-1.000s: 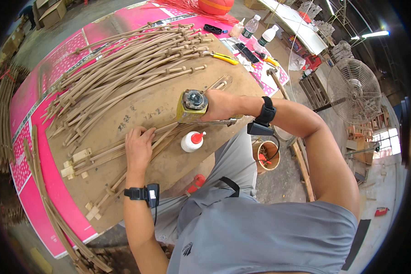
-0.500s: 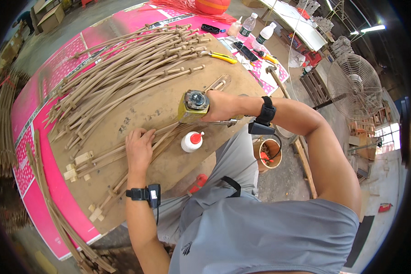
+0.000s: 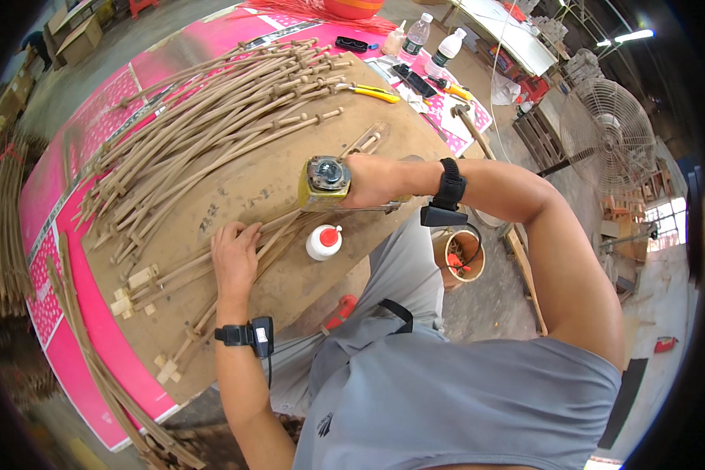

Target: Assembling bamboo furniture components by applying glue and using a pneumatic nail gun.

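A yellow pneumatic nail gun is gripped in my right hand, its head over the wooden rods lying across the board. Under my left hand run thin wooden rods, with the fingers curled over them and pressing them to the board. At their left ends sit pale wooden blocks. A white squeeze bottle with a red cap stands just below the gun. The gun covers the spot where it meets the rods.
A large heap of rods with small knobs covers the far left of the brown board. Beyond lie a yellow cutter, water bottles and a hammer. Right of my knees stands a bucket; a fan is farther right.
The whole view has shifted slightly, with things on the table appearing a little farther left. Both hands keep the same hold on the nail gun and the rods.
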A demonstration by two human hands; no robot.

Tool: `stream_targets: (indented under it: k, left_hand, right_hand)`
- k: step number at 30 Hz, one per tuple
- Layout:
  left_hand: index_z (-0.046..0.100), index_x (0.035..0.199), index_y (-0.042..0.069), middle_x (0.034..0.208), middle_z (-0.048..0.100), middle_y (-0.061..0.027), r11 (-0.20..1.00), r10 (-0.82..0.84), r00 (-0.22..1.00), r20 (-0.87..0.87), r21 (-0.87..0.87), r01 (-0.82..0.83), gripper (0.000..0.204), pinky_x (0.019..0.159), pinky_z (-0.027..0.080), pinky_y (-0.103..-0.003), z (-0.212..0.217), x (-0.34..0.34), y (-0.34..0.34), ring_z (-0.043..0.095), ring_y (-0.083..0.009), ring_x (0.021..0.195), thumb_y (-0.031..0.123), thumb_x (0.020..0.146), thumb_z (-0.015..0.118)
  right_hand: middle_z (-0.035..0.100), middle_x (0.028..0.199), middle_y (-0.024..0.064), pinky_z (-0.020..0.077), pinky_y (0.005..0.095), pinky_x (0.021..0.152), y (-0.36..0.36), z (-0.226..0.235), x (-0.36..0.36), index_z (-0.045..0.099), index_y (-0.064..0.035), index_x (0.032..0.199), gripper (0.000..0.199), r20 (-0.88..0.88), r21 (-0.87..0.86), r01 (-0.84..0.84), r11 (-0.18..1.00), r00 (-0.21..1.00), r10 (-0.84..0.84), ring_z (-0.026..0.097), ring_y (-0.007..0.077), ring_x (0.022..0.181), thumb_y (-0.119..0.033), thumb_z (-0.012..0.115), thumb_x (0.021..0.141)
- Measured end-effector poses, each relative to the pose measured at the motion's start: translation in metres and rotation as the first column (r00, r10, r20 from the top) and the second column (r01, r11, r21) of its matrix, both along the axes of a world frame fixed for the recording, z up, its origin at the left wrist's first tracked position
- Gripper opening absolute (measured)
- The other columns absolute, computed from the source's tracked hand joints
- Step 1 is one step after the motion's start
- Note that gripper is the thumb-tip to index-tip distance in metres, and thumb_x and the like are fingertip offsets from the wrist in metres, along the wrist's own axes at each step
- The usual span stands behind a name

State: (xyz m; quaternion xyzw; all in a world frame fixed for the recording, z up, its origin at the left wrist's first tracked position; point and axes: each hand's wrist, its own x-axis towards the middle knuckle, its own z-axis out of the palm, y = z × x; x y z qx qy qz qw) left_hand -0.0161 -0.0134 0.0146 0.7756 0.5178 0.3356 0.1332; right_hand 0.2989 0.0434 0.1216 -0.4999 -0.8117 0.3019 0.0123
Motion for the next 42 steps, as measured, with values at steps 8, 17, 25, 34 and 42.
stream_targets:
  k: [8, 17, 25, 34, 42]
  left_hand:
    - [0.08, 0.106, 0.009, 0.098, 0.063, -0.0089, 1.0, 0.003, 0.999, -0.037, -0.023, -0.003, 0.018, 0.092, 0.045, -0.042, 0.001, 0.002, 0.005, 0.058, -0.0302, 0.099, 0.013, 0.091, 0.072]
    - [0.075, 0.116, 0.01, 0.1, 0.062, -0.011, 0.999, -0.048, 0.994, -0.094, 0.002, 0.049, 0.024, 0.093, 0.045, -0.045, -0.003, -0.005, 0.002, 0.058, -0.0327, 0.1, 0.016, 0.093, 0.072]
    - [0.061, 0.141, 0.008, 0.122, 0.06, -0.0196, 0.993, -0.115, 0.918, -0.378, -0.01, 0.12, 0.072, 0.105, 0.042, -0.049, 0.017, 0.009, -0.009, 0.054, -0.039, 0.117, 0.034, 0.079, 0.086]
    - [0.059, 0.143, 0.004, 0.122, 0.061, -0.0215, 0.956, -0.198, 0.835, -0.514, -0.288, 0.05, 0.092, 0.103, 0.045, -0.05, 0.049, 0.03, 0.009, 0.056, -0.0412, 0.118, 0.043, 0.067, 0.093]
    - [0.063, 0.135, 0.0, 0.122, 0.064, -0.0243, 0.962, -0.18, 0.85, -0.495, -0.27, 0.046, 0.082, 0.098, 0.052, -0.049, 0.044, 0.025, 0.011, 0.062, -0.0433, 0.115, 0.037, 0.068, 0.093]
  right_hand:
    - [0.077, 0.1, 0.0152, 0.0577, 0.0407, 0.086, -0.003, 0.001, 0.039, 0.07, 0.0014, 0.116, 0.046, -0.179, -0.01, 0.161, 0.987, 0.971, -0.16, 0.073, 0.0286, 0.09, -0.025, 0.084, 0.08]
    - [0.073, 0.108, 0.0237, 0.056, 0.0424, 0.089, -0.003, 0.023, 0.151, 0.064, 0.0006, 0.128, 0.048, 0.084, 0.148, 0.515, 0.844, 0.844, -0.53, 0.071, 0.035, 0.1, -0.016, 0.071, 0.084]
    - [0.066, 0.123, 0.0274, 0.0543, 0.0488, 0.098, 0.015, -0.066, 0.208, 0.047, 0.005, 0.139, 0.061, 0.182, 0.367, 0.56, 0.743, 0.74, -0.647, 0.065, 0.0414, 0.117, -0.004, 0.067, 0.083]
    - [0.065, 0.124, 0.0233, 0.0529, 0.046, 0.1, 0.015, -0.102, 0.216, 0.041, 0.0056, 0.149, 0.068, 0.016, 0.474, 0.585, 0.658, 0.742, -0.67, 0.063, 0.0383, 0.118, -0.003, 0.064, 0.086]
    - [0.063, 0.126, 0.0227, 0.0479, 0.0481, 0.105, -0.036, -0.096, 0.224, 0.054, 0.0018, 0.139, 0.062, -0.307, 0.647, 0.631, 0.428, 0.729, -0.612, 0.059, 0.0388, 0.122, -0.013, 0.072, 0.082]
